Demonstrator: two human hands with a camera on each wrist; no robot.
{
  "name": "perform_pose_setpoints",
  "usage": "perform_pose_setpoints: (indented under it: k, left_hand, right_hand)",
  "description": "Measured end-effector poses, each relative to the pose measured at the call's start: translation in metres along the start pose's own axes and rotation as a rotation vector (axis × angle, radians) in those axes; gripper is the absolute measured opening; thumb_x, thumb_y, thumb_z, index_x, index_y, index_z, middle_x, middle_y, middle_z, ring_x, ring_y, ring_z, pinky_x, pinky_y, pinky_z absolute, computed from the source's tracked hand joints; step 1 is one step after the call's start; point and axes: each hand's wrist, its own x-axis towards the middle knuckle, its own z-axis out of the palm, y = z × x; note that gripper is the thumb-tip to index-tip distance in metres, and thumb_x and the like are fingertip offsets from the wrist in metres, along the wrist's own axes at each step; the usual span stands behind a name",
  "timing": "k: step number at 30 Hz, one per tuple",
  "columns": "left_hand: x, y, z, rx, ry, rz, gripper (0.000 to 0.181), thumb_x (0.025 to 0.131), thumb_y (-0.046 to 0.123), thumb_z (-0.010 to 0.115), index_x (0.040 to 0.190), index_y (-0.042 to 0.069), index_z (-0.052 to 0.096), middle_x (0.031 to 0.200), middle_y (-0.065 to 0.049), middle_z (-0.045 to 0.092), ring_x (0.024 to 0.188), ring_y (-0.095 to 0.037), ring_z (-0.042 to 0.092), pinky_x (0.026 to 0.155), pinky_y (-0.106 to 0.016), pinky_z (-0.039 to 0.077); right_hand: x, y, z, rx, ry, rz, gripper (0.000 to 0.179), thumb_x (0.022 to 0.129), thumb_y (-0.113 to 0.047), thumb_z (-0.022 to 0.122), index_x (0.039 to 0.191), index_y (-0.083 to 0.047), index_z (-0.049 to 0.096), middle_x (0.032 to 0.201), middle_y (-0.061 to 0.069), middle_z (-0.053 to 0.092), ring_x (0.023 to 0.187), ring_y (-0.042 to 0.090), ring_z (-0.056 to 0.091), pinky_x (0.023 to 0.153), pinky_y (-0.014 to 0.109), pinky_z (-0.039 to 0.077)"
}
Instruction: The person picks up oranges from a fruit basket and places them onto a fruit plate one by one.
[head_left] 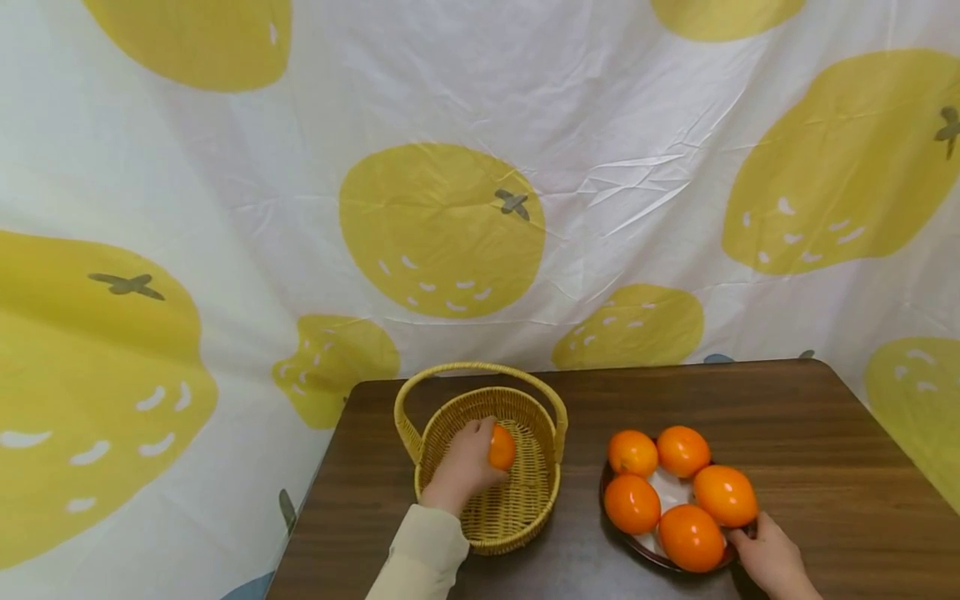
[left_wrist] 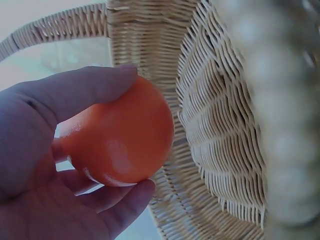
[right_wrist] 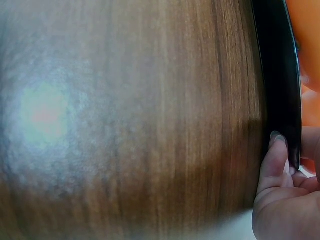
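My left hand (head_left: 467, 468) holds an orange (head_left: 502, 448) inside the round woven basket (head_left: 517, 504), above its floor. In the left wrist view, the thumb lies over the top of the orange (left_wrist: 125, 135) and fingers curl under it, with the wicker wall (left_wrist: 220, 135) just beyond. At the right, my right hand (head_left: 772, 553) grips the rim of a dark-edged plate (head_left: 671, 493) with a pale middle. Several oranges (head_left: 690, 537) lie in a ring on that plate. The right wrist view has the thumb and fingers pinching the black rim (right_wrist: 280, 80).
Basket and plate stand side by side on a dark wooden table (head_left: 585, 408). The basket's tall handle (head_left: 480, 367) arches over its far side. Behind the table hangs a white cloth (head_left: 622, 192) printed with yellow lemons.
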Motion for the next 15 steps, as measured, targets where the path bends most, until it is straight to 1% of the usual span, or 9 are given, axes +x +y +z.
perform_pose_setpoints:
  k: [3, 7, 10, 13, 15]
  left_hand:
    - [-0.004, 0.003, 0.002, -0.006, 0.018, 0.027, 0.088, 0.076, 0.017, 0.087, 0.151, 0.005, 0.042, 0.148, -0.023, 0.046, 0.129, -0.041, 0.051, 0.098, -0.054, 0.05]
    - [-0.009, 0.007, 0.004, -0.015, 0.03, 0.047, 0.089, 0.076, 0.019, 0.088, 0.151, 0.004, 0.042, 0.148, -0.023, 0.046, 0.13, -0.043, 0.051, 0.1, -0.055, 0.049]
    - [-0.013, 0.01, 0.005, -0.023, 0.032, 0.046, 0.09, 0.076, 0.02, 0.088, 0.152, 0.007, 0.041, 0.15, -0.023, 0.045, 0.132, -0.043, 0.049, 0.102, -0.056, 0.049]
    - [-0.017, 0.013, 0.007, -0.029, 0.039, 0.058, 0.089, 0.076, 0.02, 0.088, 0.151, 0.007, 0.042, 0.148, -0.024, 0.046, 0.131, -0.043, 0.05, 0.1, -0.056, 0.049]
    - [-0.019, 0.015, 0.008, -0.029, 0.041, 0.068, 0.089, 0.076, 0.021, 0.087, 0.151, 0.008, 0.042, 0.147, -0.022, 0.047, 0.13, -0.041, 0.051, 0.099, -0.055, 0.05]
  right_hand:
    - [-0.001, -0.001, -0.001, 0.0, 0.004, 0.0, 0.044, 0.097, -0.024, 0.056, 0.116, 0.016, 0.051, 0.106, 0.033, 0.063, 0.096, 0.042, 0.062, 0.079, 0.053, 0.05]
    - [-0.002, -0.002, -0.001, 0.001, 0.006, 0.006, 0.045, 0.097, -0.024, 0.056, 0.116, 0.016, 0.05, 0.106, 0.033, 0.063, 0.095, 0.041, 0.061, 0.079, 0.053, 0.049]
    - [-0.003, -0.003, -0.001, -0.001, 0.01, 0.01, 0.044, 0.097, -0.024, 0.056, 0.116, 0.016, 0.051, 0.105, 0.032, 0.063, 0.094, 0.04, 0.061, 0.078, 0.052, 0.049]
    - [-0.003, -0.004, -0.001, 0.004, 0.015, 0.014, 0.044, 0.098, -0.025, 0.056, 0.116, 0.015, 0.051, 0.104, 0.03, 0.063, 0.092, 0.038, 0.06, 0.077, 0.049, 0.049]
    - [-0.003, -0.006, -0.001, 0.013, 0.014, 0.02, 0.044, 0.098, -0.025, 0.056, 0.117, 0.014, 0.051, 0.103, 0.029, 0.063, 0.092, 0.037, 0.059, 0.077, 0.048, 0.048]
